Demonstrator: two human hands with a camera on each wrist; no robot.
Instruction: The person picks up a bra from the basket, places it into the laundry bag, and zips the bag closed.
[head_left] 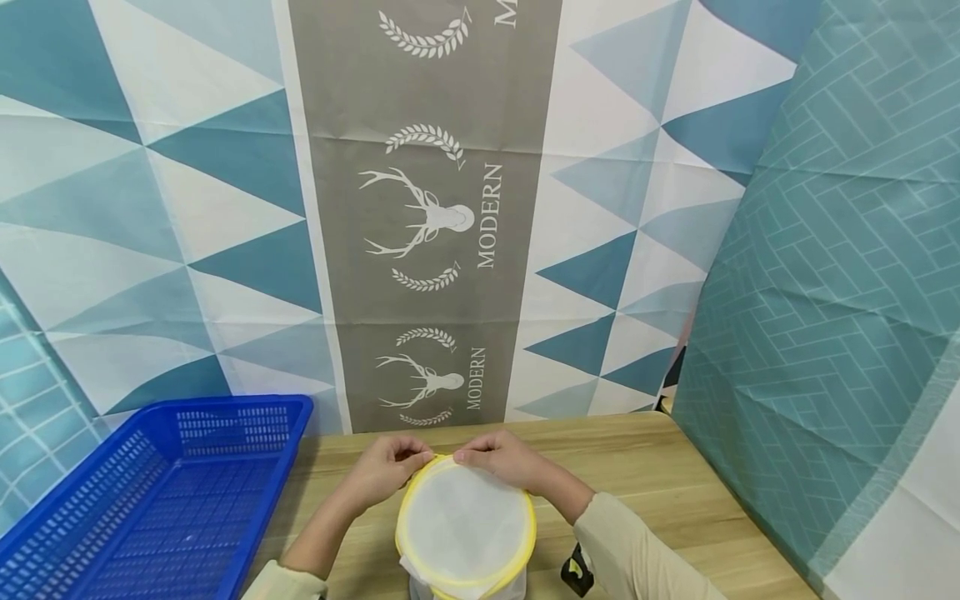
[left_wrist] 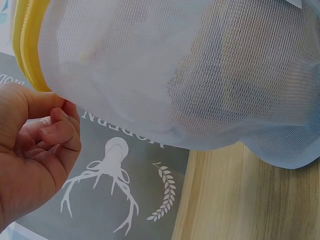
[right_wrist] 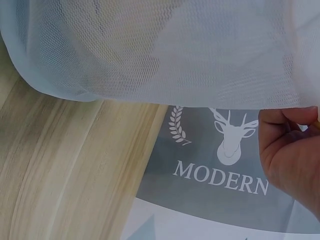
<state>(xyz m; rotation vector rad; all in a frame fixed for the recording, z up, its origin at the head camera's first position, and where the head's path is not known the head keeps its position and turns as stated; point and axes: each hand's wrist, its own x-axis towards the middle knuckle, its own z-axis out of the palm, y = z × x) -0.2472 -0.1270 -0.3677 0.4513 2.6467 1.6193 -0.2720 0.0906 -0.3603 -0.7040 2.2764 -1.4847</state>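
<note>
A white mesh bag (head_left: 465,521) with a round yellow-edged end stands at the near middle of the table, its round end facing up toward the head camera. At the far side of that yellow rim, my left hand (head_left: 386,471) pinches the edge between thumb and forefinger. Just to its right, my right hand (head_left: 506,462) pinches the same rim. The left wrist view shows the yellow trim (left_wrist: 32,45) above the left hand's fingertips and the bag's mesh side hanging past them. Fine white netting (right_wrist: 200,60) fills the top of the right wrist view, and the rim there is mostly hidden.
A blue plastic basket (head_left: 279,492) with perforated walls stands at the left. The wooden table (head_left: 630,458) ends against a patterned backdrop (head_left: 420,283), with a teal sheet (head_left: 840,292) along the right. A small black item (head_left: 576,573) with a yellowish mark lies beside the right sleeve.
</note>
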